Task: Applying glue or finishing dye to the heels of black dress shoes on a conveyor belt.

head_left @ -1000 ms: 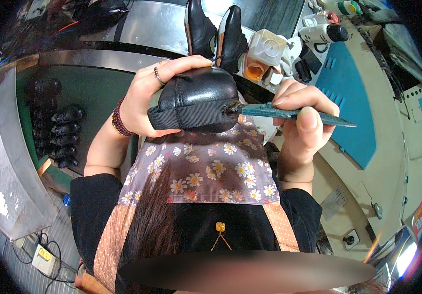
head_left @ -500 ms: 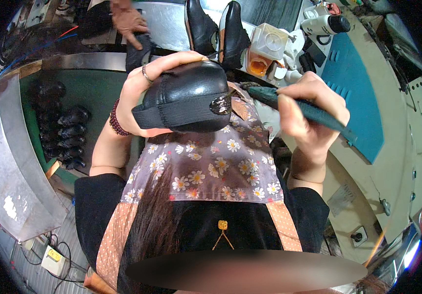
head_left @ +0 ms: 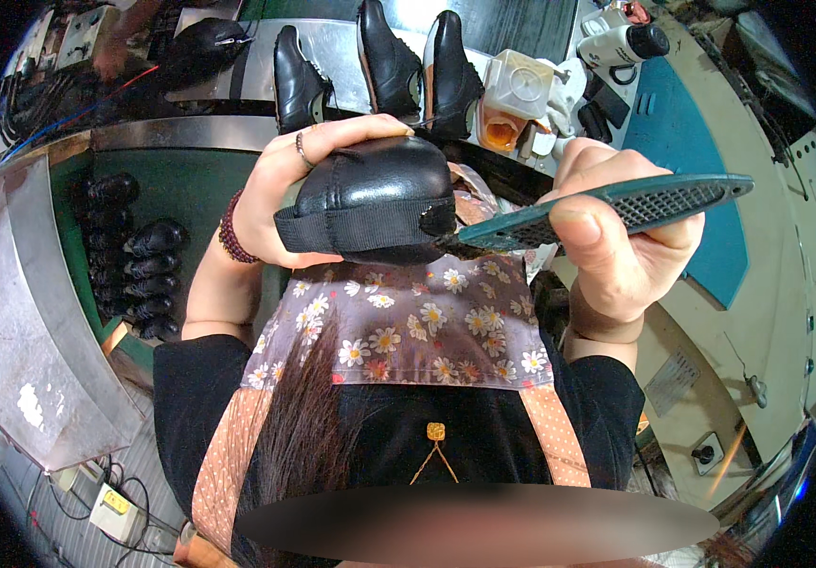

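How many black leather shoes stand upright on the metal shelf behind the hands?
3: one black leather shoe on the left, one in the middle, one on the right, side by side on the metal shelf. Others may be hidden behind the raised hands.

Three black shoes (head_left: 381, 66) stand upright along a metal shelf (head_left: 190, 85) at the top centre of the frame. Just to their right sits a translucent plastic container (head_left: 514, 95). At left, a row of dark shoe parts (head_left: 138, 260) lies on a green surface (head_left: 209, 189). A floral apron (head_left: 427, 322) fills the centre.
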Tool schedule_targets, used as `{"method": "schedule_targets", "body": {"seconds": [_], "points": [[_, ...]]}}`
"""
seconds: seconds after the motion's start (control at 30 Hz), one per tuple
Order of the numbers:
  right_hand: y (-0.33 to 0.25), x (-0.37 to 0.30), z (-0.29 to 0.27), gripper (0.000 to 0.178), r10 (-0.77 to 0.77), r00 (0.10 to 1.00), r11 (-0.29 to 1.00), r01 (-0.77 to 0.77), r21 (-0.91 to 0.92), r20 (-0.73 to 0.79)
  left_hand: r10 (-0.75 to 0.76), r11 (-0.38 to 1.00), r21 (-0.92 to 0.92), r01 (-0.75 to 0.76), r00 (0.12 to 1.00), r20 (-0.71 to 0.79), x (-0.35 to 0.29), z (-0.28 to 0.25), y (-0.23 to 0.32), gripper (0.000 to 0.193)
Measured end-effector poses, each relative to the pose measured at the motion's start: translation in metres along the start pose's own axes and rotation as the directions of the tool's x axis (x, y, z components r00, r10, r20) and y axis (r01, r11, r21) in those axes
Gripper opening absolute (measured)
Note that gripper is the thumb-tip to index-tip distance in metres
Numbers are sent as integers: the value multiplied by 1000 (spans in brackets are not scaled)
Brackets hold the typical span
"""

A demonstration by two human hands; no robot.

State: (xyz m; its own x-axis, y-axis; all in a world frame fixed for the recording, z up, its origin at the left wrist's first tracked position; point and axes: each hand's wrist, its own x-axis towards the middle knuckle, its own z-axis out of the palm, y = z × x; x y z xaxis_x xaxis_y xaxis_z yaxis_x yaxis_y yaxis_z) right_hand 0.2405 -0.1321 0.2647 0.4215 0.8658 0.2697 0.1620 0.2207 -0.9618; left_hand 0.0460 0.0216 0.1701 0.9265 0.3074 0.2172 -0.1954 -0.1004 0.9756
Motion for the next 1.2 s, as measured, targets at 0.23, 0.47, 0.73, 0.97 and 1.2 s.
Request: {"method": "schedule_targets", "body": {"seconds": [0.23,0.47,0.73,0.97,1.2], "points": [[-2,2,5,27,52,996,998,-55,-42,-74,4,998,65,-6,1000,24,3,-2,2,90],[-2,3,4,23,52,998,998,-53,-42,-28,33,996,84,-35,999,18,3,-4,1,83],[0,1,3,26,32,999,998,-35,-59,-42,19,994,104,-22,999,36,7,-2,5,80],[-3,-3,5,28,70,997,997,-70,-14,-15,6,1000,21,-6,1000,13,6,1,6,82],[1,-5,4,25,11,1000,999,-11,37,0,-7,1000,2,7,1000,0,2,3,4,88]]}}
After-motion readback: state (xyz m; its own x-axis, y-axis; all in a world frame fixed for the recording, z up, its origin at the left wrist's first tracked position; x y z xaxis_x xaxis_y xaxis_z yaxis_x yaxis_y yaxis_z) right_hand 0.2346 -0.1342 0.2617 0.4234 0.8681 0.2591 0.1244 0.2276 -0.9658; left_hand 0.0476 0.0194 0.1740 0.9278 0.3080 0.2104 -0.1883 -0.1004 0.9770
